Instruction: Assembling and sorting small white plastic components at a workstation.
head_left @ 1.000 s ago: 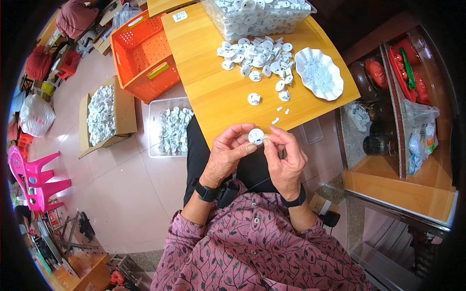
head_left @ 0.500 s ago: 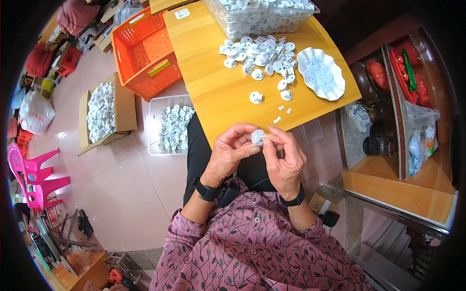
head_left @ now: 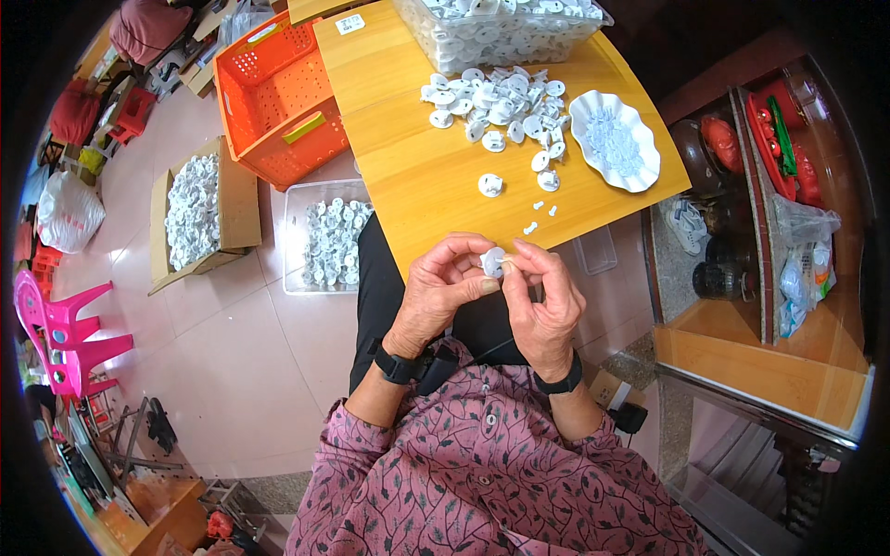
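Just off the table's near edge, my left hand (head_left: 443,280) holds a round white plastic piece (head_left: 491,261) between thumb and fingers. My right hand (head_left: 545,295) pinches at the piece's right side, where a small pale pin (head_left: 505,260) seems to show at the fingertips; its far end is hidden. On the wooden table (head_left: 408,199), a few small pale pins (head_left: 530,228) lie just beyond my hands. One white plastic piece (head_left: 490,185) sits apart from a loose pile of like pieces (head_left: 501,100). Small clear parts fill a white scalloped dish (head_left: 577,125) on the right.
A clear bin (head_left: 505,51) heaped with white pieces stands at the table's far end. Left of the table are an orange crate (head_left: 283,153), a clear tub (head_left: 289,227) and a cardboard box (head_left: 243,208) of white parts. Shelving (head_left: 756,361) stands on the right.
The round white piece has turned slightly between my fingers, and a little more shows between it and my right fingertips. Both hands stay in nearly the same place.
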The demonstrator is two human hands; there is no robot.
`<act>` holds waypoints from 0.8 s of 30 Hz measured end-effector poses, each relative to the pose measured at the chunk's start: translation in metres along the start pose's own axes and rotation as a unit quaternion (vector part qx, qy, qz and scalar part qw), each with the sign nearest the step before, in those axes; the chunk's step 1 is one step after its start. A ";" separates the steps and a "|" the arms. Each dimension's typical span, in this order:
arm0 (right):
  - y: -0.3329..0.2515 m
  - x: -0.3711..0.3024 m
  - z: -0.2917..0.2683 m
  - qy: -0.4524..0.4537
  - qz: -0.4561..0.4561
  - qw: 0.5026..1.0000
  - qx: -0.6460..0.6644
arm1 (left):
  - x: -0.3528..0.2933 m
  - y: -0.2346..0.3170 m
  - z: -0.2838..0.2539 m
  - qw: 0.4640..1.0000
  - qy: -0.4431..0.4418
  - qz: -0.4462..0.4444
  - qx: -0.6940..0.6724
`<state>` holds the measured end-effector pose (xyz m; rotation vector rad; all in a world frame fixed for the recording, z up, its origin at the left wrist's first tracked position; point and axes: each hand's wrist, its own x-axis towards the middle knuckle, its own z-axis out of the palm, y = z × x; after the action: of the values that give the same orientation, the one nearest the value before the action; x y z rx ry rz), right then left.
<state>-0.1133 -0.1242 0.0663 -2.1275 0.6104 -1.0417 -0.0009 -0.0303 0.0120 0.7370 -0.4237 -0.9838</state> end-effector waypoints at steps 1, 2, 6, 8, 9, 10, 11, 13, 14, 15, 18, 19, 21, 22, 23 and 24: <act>0.000 0.000 0.000 0.000 0.000 1.000 0.000 | 0.000 0.000 0.000 1.000 0.000 0.000 0.000; 0.000 0.000 0.000 0.002 -0.001 1.000 -0.002 | 0.000 -0.001 -0.001 1.000 0.000 0.004 0.006; 0.001 0.000 0.001 0.008 -0.003 1.000 -0.003 | 0.000 -0.001 -0.002 1.000 -0.003 0.007 0.015; 0.000 0.000 0.001 0.007 -0.001 1.000 -0.003 | 0.000 -0.001 -0.002 1.000 -0.004 0.010 0.019; -0.001 0.000 0.000 0.006 0.000 1.000 -0.004 | 0.000 -0.001 -0.002 1.000 -0.006 0.012 0.023; -0.001 0.000 0.000 0.006 0.000 1.000 -0.004 | 0.000 -0.001 -0.002 1.000 -0.006 0.012 0.023; -0.001 0.000 0.000 0.003 0.002 1.000 -0.006 | 0.000 -0.001 -0.002 1.000 -0.006 0.014 0.027; -0.002 0.000 0.000 0.000 0.003 1.000 -0.008 | 0.000 0.000 -0.001 0.999 -0.007 0.016 0.031; -0.002 0.000 -0.001 -0.001 0.002 1.000 -0.007 | -0.001 0.001 0.000 0.999 -0.009 0.018 0.035; -0.002 0.000 -0.001 -0.002 0.000 1.000 -0.006 | -0.001 0.002 0.000 0.999 -0.011 0.019 0.040; -0.001 0.000 -0.002 -0.021 -0.002 1.000 0.002 | -0.002 0.006 0.001 0.998 0.000 0.008 0.061; -0.001 0.000 -0.002 -0.021 -0.002 1.000 0.002 | -0.002 0.007 0.001 0.998 0.000 0.008 0.061; -0.002 0.000 -0.003 -0.035 0.009 0.999 -0.002 | -0.002 0.008 -0.001 0.995 -0.017 0.016 0.097; -0.001 0.000 -0.003 -0.035 0.009 0.999 -0.002 | -0.002 0.010 -0.001 0.995 -0.017 0.016 0.097; -0.001 0.000 -0.002 -0.040 0.010 0.999 0.001 | -0.002 0.011 -0.002 0.994 -0.021 0.013 0.108; -0.001 0.000 -0.002 -0.044 0.010 0.999 0.003 | -0.002 0.012 -0.002 0.992 -0.025 0.010 0.119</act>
<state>-0.1149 -0.1244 0.0682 -2.1444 0.5847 -0.9316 0.0066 -0.0237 0.0188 0.9227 -0.5989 -0.9436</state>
